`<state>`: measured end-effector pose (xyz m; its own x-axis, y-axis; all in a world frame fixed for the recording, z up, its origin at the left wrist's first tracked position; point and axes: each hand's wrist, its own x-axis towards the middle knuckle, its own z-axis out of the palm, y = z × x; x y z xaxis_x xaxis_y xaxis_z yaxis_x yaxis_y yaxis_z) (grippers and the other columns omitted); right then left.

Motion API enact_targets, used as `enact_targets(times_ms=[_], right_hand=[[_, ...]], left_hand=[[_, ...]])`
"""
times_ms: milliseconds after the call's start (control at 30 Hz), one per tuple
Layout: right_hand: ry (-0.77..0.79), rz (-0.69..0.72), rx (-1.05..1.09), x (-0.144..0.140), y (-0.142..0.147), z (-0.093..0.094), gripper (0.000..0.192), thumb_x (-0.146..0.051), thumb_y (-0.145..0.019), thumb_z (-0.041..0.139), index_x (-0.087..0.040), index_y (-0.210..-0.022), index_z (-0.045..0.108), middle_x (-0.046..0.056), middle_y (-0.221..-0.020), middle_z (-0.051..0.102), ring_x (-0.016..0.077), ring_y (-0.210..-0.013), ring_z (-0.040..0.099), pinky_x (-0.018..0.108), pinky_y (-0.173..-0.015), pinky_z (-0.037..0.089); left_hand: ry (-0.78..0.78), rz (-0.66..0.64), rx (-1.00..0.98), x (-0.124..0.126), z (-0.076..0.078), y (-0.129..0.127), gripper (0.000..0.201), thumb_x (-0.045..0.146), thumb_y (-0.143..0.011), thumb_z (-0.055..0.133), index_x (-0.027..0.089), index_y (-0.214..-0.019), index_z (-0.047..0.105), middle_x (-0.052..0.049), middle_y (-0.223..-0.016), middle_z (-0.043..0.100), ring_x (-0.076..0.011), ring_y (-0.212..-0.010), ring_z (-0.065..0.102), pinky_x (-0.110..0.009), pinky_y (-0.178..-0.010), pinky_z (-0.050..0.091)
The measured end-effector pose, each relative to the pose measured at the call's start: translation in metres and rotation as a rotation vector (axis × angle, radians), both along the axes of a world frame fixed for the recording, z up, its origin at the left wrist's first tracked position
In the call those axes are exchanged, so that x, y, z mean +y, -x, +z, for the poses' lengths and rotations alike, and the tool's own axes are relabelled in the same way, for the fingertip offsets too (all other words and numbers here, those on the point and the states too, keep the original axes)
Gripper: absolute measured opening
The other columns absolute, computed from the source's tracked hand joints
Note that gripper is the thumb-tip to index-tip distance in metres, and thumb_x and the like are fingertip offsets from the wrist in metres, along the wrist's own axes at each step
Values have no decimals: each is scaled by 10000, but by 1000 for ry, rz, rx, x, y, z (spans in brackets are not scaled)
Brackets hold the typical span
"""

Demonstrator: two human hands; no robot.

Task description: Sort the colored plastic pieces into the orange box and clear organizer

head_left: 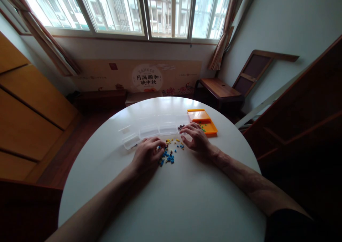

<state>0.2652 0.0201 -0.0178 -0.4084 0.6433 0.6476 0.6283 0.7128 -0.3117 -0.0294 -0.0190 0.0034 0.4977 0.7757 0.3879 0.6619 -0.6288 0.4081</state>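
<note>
A loose pile of small blue toy bricks (pixel 170 159) lies on the white table, with several yellow bricks (pixel 169 141) mixed in and beyond it. My left hand (pixel 149 152) is at the pile's left edge, fingers curled down and drawn together; whatever may be between the fingertips is too small to make out. Over the right end of a clear plastic compartment box (pixel 149 131) reaches my right hand (pixel 197 138), its fingers spread and thumb apart, with nothing visible in its grasp. Dark brown pieces (pixel 181 127) sit in the compartment by its fingertips.
An orange tray (pixel 212 127) holding some green pieces (pixel 202 127) stands just beyond my right hand. The clear box's lid rises along its far side. Past the round table (pixel 171 202) are a wooden chair (pixel 219 88), a wall banner and windows.
</note>
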Motion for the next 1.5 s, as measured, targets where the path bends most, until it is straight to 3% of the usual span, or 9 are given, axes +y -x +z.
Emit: enact_targets(times_ms=[400,567,767,900,1033,1333,1500], right_hand=[[-15,27,15,6,1,0,117,-241,-1008,705,-272,-1111,749,40,-1143,807,257,-1118,715,547,-1236,452],[-56,149,4,6,7,5,123,-261,-1015,705,-288,-1127,748,35,-1112,823,253,-1070,723,526,-1182,517],[-68,320,-25,1,13,8,164,-347,-1031,766,-314,-1191,764,19,-1113,838,230,-1041,756,488,-1164,550],[-86,363,-47,-2,12,10,234,-381,-1023,806,-347,-1253,775,6,-1119,838,222,-1031,765,479,-1172,555],[-132,395,-36,-3,11,13,196,-331,-1033,801,-341,-1228,785,-3,-1087,841,207,-1000,762,455,-1152,568],[-75,356,-39,-1,11,9,171,-273,-1047,749,-369,-1178,804,-25,-1054,849,195,-960,769,467,-1154,568],[-80,99,70,8,4,2,65,-295,-1036,745,-328,-1062,795,-2,-1038,844,238,-969,751,507,-1125,550]], left_hand=[[40,0,-52,11,-3,2,135,303,-1031,658,243,-991,773,-14,-1015,771,-192,-853,696,-368,-950,482],[60,-52,-197,16,-4,0,170,339,-1075,640,233,-1016,759,-29,-983,781,-185,-836,686,-348,-893,513],[213,-105,-394,10,4,-11,248,422,-1079,665,213,-1007,777,-43,-949,788,-185,-834,703,-309,-811,565],[327,-91,-456,6,4,-21,314,499,-1059,690,207,-1031,801,-47,-956,803,-190,-841,713,-296,-768,591],[345,-124,-493,6,1,-26,341,527,-1044,712,205,-1006,819,-58,-969,825,-219,-910,762,-323,-812,624],[305,-122,-489,7,7,-23,293,487,-1041,729,218,-996,836,-57,-998,845,-224,-920,771,-354,-856,630],[115,8,-333,19,4,-3,240,415,-1052,683,225,-1002,821,-45,-958,811,-178,-773,661,-337,-811,563]])
